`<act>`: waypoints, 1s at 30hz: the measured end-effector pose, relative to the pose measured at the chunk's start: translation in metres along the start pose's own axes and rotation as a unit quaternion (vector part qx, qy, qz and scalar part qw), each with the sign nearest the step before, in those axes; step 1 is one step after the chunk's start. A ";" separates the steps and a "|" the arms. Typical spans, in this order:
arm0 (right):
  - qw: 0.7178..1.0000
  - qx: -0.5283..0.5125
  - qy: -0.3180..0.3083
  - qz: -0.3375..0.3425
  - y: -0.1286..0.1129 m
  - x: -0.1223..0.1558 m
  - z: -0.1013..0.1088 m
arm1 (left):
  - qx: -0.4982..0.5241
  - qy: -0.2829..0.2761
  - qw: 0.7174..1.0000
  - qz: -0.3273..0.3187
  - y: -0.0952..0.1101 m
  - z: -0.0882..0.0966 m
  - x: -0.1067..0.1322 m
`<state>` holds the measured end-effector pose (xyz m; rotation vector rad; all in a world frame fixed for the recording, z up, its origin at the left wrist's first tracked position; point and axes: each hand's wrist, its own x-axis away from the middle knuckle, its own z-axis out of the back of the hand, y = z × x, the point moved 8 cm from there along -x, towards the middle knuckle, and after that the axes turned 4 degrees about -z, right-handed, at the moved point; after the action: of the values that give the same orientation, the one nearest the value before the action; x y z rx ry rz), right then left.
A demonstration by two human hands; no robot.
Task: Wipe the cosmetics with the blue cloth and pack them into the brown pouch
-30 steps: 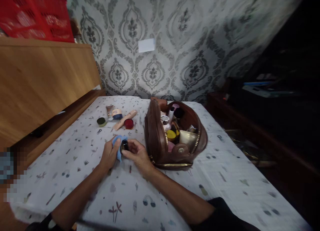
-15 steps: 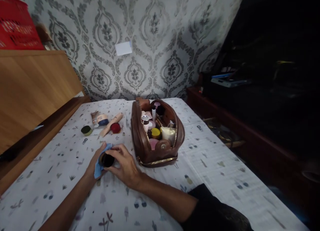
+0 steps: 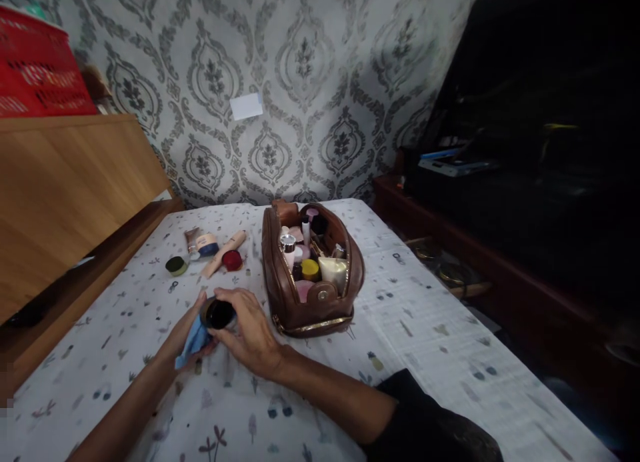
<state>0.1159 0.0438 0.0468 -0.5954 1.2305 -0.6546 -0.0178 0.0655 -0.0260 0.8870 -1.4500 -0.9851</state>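
Note:
My right hand (image 3: 254, 330) grips a small dark round jar (image 3: 220, 313) between thumb and fingers. Behind and below it, my left hand (image 3: 184, 334) is closed around a blue cloth (image 3: 194, 345), which lies against the jar; most of its fingers are hidden. Just right of my hands stands a brown cosmetic bag (image 3: 280, 309), unzipped, with tubes and jars inside. A yellow-lidded jar (image 3: 310, 270) and a cream tube (image 3: 333, 271) show near its opening.
On the patterned sheet (image 3: 410, 362), left of the bag, are a green-lidded jar (image 3: 176, 266), a jar with a blue base (image 3: 206, 245), a beige tube (image 3: 225, 253) and a red round container (image 3: 232, 261). A wooden headboard (image 3: 75, 189) borders the left side.
The jar has turned slightly and shifted a little right in my right hand. The blue cloth has slid down from around it and now hangs lower at my left hand.

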 end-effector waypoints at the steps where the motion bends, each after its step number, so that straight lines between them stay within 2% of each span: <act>1: 1.000 0.004 0.000 0.007 -0.004 -0.001 0.001 | -0.040 0.016 0.999 -0.024 0.009 0.003 0.003; 7: 0.999 0.036 0.012 0.004 -0.029 -0.011 0.016 | -0.232 0.015 0.959 -0.163 0.071 -0.005 0.032; 11: 0.997 0.059 -0.050 -0.013 -0.049 -0.019 0.024 | -0.286 0.087 0.915 -0.270 0.112 -0.009 0.055; 13: 0.994 0.066 -0.080 -0.046 -0.055 -0.024 0.030 | -0.294 0.119 0.885 -0.340 0.131 -0.015 0.067; 15: 0.990 0.057 -0.091 -0.094 -0.057 -0.029 0.040 | -0.298 0.128 0.863 -0.387 0.145 -0.023 0.074; 17: 0.987 0.014 -0.075 -0.140 -0.059 -0.037 0.055 | -0.291 0.122 0.852 -0.417 0.157 -0.034 0.076; 20: 0.973 -0.121 -0.040 -0.190 -0.060 -0.050 0.078 | -0.261 0.112 0.844 -0.455 0.173 -0.051 0.073; 24: 0.909 -0.303 -0.056 -0.282 -0.051 -0.060 0.095 | -0.242 0.085 0.833 -0.490 0.191 -0.081 0.063; 26: 0.894 -0.327 -0.046 -0.302 -0.047 -0.065 0.109 | -0.247 0.073 0.820 -0.511 0.199 -0.095 0.057; 30: 0.912 -0.286 -0.031 -0.292 -0.043 -0.079 0.143 | -0.251 0.025 0.811 -0.529 0.213 -0.122 0.042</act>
<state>0.2334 0.0813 0.1624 -1.5027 1.1826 -0.7557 0.0996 0.0940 0.1916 1.3016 -0.4700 -2.0213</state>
